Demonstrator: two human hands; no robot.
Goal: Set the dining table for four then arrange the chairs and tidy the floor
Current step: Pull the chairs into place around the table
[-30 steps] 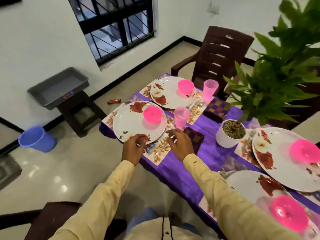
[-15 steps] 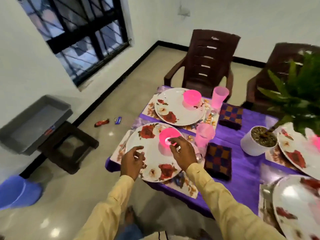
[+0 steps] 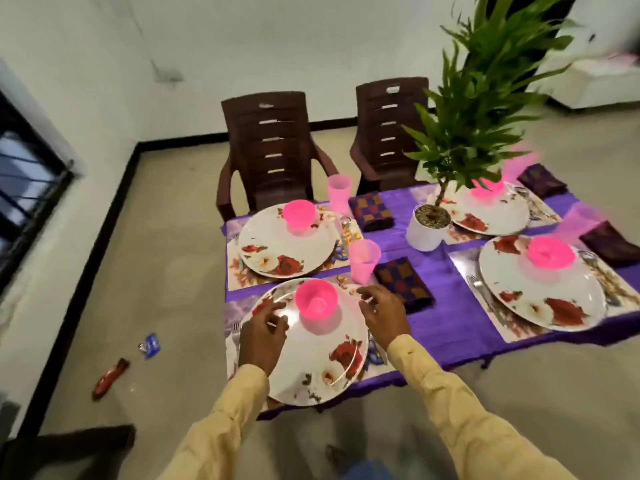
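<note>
Two hands hover at the near plate point(image 3: 311, 362). The left hand point(image 3: 262, 337) lies over its left part, fingers loosely bent and holding nothing; whether it touches the plate I cannot tell. The right hand point(image 3: 381, 308) sits at the right rim, fingers spread and relaxed. A pink bowl point(image 3: 316, 299) stands on the plate between them. Left of the table, a red wrapper point(image 3: 110, 377) and a blue wrapper point(image 3: 149, 346) lie on the floor point(image 3: 156, 271). Farther on, a pink cup point(image 3: 363, 259) stands just beside a checked napkin point(image 3: 401, 284) on the purple tablecloth point(image 3: 436, 306). At the far edge stand the left chair point(image 3: 273, 150) and the right chair point(image 3: 388, 129).
</note>
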